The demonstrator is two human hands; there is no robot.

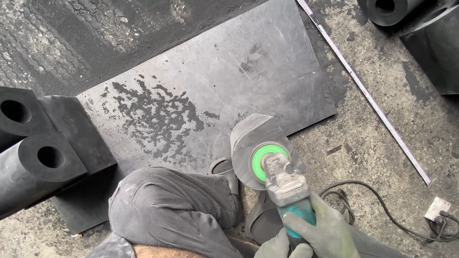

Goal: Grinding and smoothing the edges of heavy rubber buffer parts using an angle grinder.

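My right hand [330, 229], in a grey glove, grips the teal body of an angle grinder [287, 184] from the right. My left hand [276, 246], also gloved, shows only partly at the bottom edge and wraps the grinder's rear handle. The grinder's head has a green ring and a grey guard [253, 143], and it hovers at the near edge of a large black rubber sheet [229, 71] lying on the floor. Dark crumbs of rubber dust [153, 119] are scattered over the sheet's left half.
My bent knee in grey trousers [167, 210] and two dark boots [224, 169] are beside the grinder. Black rubber blocks with round holes [38, 157] rest on the sheet's left end; more stand at top right [411, 14]. A tape measure [368, 95] lies on the concrete, the grinder's black cable [382, 205] nearby.
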